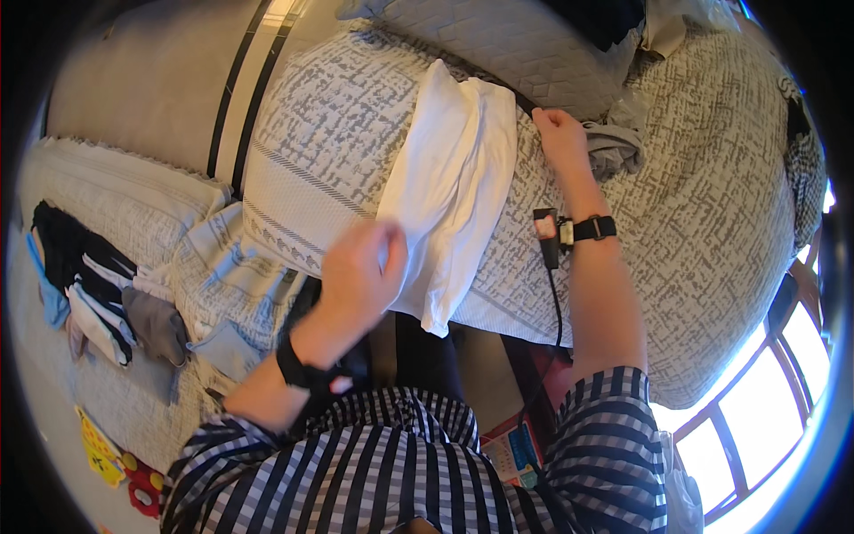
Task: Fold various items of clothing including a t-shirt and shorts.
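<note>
A white garment [454, 180], which looks like a pair of trousers, lies lengthwise over the patterned sofa cover in front of me. My left hand [363, 267] is blurred beside its near left edge, with the fingers curled; whether it grips the cloth cannot be told. To the right of the garment's far end is my right hand [560, 137], fingers bent at the end of a dark strip [524, 101] along the back cushion. Whether the fingers hold that strip is unclear. A crumpled grey cloth [610, 148] lies just right of this hand.
A grey quilted cushion [494, 47] stands behind the patterned sofa cover [700, 200]. Several clothes, including a grey-brown garment [155, 324], lie on the covered seat at left. A black cable [557, 307] hangs from my right wrist device. Soft toys [100, 447] lie lower left.
</note>
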Motion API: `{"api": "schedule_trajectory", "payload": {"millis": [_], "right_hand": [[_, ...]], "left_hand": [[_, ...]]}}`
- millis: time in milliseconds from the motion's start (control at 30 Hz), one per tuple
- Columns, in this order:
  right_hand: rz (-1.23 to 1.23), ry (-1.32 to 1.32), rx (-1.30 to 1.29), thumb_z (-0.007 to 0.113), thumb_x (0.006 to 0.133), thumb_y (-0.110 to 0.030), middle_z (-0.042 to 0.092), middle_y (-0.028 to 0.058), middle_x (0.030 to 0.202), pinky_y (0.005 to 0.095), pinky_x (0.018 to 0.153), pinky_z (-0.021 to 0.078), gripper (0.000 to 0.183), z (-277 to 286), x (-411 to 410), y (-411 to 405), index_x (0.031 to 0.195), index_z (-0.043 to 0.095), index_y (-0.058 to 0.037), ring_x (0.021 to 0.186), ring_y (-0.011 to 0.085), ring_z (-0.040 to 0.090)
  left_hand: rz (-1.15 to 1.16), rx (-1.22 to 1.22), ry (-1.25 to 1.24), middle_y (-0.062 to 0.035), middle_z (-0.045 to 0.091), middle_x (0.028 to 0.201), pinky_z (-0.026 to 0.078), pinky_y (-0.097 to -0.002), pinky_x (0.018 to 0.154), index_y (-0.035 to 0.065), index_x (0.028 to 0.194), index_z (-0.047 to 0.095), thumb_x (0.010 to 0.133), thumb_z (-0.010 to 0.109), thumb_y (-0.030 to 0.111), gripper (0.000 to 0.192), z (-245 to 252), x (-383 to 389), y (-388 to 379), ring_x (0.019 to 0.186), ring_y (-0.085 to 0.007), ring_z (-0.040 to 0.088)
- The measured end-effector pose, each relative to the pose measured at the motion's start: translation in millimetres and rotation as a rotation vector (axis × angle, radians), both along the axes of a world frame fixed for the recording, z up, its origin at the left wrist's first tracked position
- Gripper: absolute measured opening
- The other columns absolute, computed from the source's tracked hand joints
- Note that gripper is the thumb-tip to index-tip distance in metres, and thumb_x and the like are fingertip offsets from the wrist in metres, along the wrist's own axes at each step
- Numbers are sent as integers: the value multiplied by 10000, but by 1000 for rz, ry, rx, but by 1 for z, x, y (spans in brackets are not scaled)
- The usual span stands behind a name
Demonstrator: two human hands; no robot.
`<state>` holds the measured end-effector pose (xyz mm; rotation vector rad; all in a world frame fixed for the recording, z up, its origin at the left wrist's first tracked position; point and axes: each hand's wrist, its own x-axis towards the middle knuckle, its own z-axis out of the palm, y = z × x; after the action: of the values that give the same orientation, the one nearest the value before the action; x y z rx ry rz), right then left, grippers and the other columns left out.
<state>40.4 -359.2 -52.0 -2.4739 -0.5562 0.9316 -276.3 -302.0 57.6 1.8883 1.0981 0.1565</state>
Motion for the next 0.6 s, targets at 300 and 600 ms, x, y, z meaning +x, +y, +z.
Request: {"api": "schedule_trajectory", "payload": {"millis": [300, 600], "right_hand": [[-67, 511, -114, 694, 844, -363, 639, 52, 861, 301, 689, 427, 402, -21, 0, 29, 956, 645, 19, 744, 153, 554], [-259, 383, 477, 651, 794, 26, 635, 31, 852, 289, 750, 463, 114, 13, -9, 15, 889, 601, -13, 830, 157, 598]], "left_hand": [[-484, 265, 564, -173, 665, 992, 463, -381, 879, -28, 918, 701, 825, 692, 280, 322, -100, 164, 143, 906, -317, 633], [-261, -299, -120, -70, 664, 960, 488, -277, 761, 8, 1085, 604, 801, 703, 123, 322, -98, 173, 146, 859, -150, 628]]}}
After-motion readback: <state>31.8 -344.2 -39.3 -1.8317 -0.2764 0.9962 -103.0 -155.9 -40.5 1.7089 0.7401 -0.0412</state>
